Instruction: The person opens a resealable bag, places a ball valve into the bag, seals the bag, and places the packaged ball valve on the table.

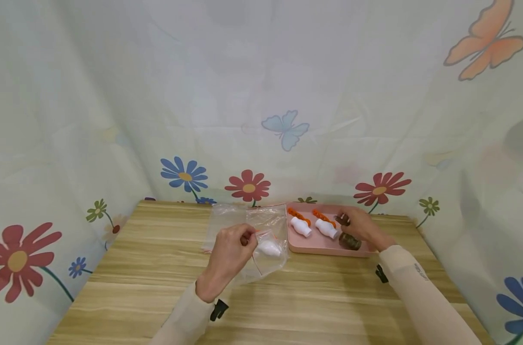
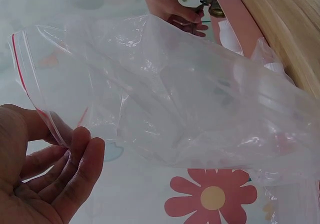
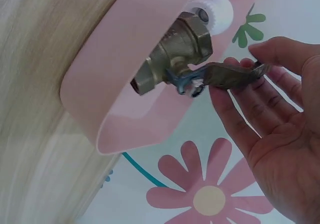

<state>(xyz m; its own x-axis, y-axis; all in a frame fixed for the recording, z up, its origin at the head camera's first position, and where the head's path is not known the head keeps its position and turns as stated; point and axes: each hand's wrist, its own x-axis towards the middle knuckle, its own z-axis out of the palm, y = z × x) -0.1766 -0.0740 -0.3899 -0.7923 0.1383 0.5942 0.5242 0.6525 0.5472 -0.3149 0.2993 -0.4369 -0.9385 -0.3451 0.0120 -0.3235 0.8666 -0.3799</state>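
My left hand [image 1: 231, 251] pinches the red-striped mouth of a clear zip bag [image 2: 150, 94] between thumb and fingers. Inside the bag shows a white bulb-shaped piece [image 1: 270, 248]. Over the right end of the pink tray [image 1: 319, 250], my right hand [image 1: 359, 225] holds the lever handle of a brass ball valve [image 3: 182, 47]. Thumb above and fingers below grip that lever in the right wrist view. The valve's body sits within the tray walls, tilted in this view.
Two white bulb-shaped pieces [image 1: 301, 226] and two orange twisted pieces [image 1: 324, 218] lie in the tray's left and middle. More flat clear bags [image 1: 226, 223] lie left of the tray on the wooden table [image 1: 157, 268]. A flowered curtain [image 1: 261, 158] hangs behind.
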